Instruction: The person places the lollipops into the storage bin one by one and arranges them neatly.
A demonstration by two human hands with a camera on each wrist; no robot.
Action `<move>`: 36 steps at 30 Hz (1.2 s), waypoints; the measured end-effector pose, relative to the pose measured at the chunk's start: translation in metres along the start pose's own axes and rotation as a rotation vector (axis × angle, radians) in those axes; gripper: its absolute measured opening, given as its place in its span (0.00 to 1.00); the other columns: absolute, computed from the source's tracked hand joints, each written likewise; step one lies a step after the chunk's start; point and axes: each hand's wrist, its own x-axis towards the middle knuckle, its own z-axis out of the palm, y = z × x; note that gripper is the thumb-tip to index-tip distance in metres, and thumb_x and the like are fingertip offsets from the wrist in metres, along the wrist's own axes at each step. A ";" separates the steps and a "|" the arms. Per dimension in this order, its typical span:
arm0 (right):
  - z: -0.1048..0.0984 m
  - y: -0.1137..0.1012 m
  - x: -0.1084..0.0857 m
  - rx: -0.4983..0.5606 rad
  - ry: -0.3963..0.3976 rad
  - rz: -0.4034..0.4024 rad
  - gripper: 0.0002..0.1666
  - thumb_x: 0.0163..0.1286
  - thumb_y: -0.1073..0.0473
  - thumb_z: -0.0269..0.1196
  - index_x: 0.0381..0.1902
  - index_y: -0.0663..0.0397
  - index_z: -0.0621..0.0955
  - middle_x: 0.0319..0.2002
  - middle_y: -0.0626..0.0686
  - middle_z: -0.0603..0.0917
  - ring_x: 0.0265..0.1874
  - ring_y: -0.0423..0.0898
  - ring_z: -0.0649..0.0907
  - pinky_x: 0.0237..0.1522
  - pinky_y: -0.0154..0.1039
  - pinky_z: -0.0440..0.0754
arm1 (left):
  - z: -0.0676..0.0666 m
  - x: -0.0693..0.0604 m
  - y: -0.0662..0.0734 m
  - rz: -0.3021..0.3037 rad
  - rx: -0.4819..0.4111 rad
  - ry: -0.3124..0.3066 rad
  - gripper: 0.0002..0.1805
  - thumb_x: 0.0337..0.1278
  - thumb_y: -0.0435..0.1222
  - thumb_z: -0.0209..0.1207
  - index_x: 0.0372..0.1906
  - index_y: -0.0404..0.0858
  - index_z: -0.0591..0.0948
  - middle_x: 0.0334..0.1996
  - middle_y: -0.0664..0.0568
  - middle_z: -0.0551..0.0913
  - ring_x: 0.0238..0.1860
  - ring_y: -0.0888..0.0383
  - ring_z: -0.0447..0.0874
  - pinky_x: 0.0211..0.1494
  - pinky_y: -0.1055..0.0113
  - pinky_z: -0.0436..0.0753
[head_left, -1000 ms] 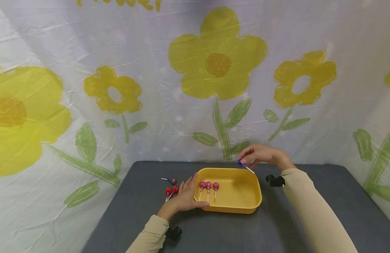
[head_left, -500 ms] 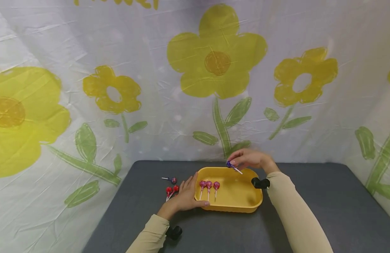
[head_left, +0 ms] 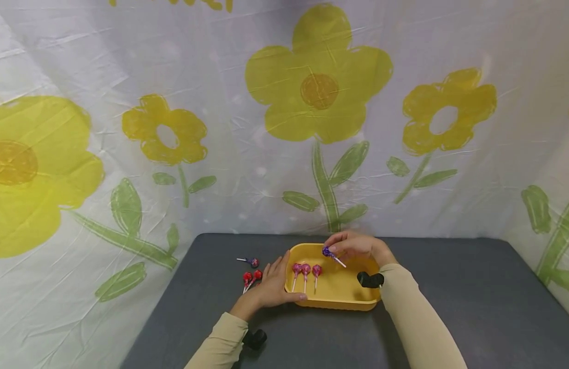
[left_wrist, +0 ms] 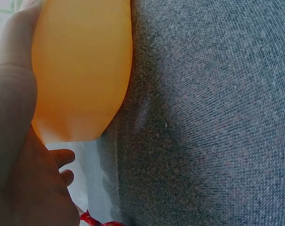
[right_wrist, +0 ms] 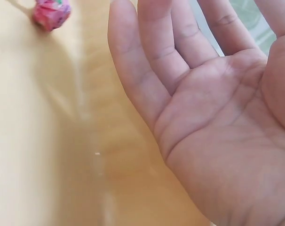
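Note:
My right hand pinches a purple-wrapped lollipop by its head, its white stick slanting down to the right, above the yellow tray. In the right wrist view, this hand's palm shows, but the held lollipop is out of sight. My left hand holds the tray's left end, thumb along the front rim and fingers along the left side. Inside the tray, two pink lollipops lie side by side, with another pink lollipop just right of them.
Left of the tray, a purple lollipop lies on the dark grey table. Red lollipops lie nearer, partly hidden by my left hand. A white cloth with yellow flowers hangs behind the table.
My right hand has moved left and lower with the purple lollipop, from the tray's back right corner to over its interior. The left hand has stayed on the tray.

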 end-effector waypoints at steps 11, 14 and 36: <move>0.009 0.016 0.005 0.058 0.002 0.008 0.17 0.74 0.59 0.57 0.56 0.59 0.80 0.45 0.47 0.86 0.47 0.51 0.84 0.54 0.50 0.84 | 0.000 0.001 0.000 -0.006 0.002 -0.003 0.69 0.46 0.65 0.66 0.80 0.38 0.37 0.79 0.39 0.50 0.80 0.38 0.46 0.79 0.36 0.42; 0.011 0.018 0.004 0.041 -0.018 0.007 0.22 0.75 0.58 0.56 0.61 0.63 0.77 0.47 0.46 0.86 0.48 0.49 0.84 0.54 0.48 0.84 | 0.000 0.001 0.000 -0.004 0.001 -0.002 0.69 0.46 0.64 0.67 0.80 0.37 0.38 0.79 0.39 0.50 0.80 0.38 0.46 0.79 0.36 0.42; 0.024 0.028 0.007 -0.006 -0.009 0.128 0.12 0.69 0.59 0.63 0.48 0.57 0.80 0.37 0.47 0.83 0.35 0.44 0.84 0.48 0.42 0.87 | 0.001 0.000 -0.001 -0.017 -0.020 -0.010 0.70 0.43 0.69 0.65 0.80 0.39 0.38 0.79 0.40 0.49 0.80 0.38 0.46 0.79 0.37 0.41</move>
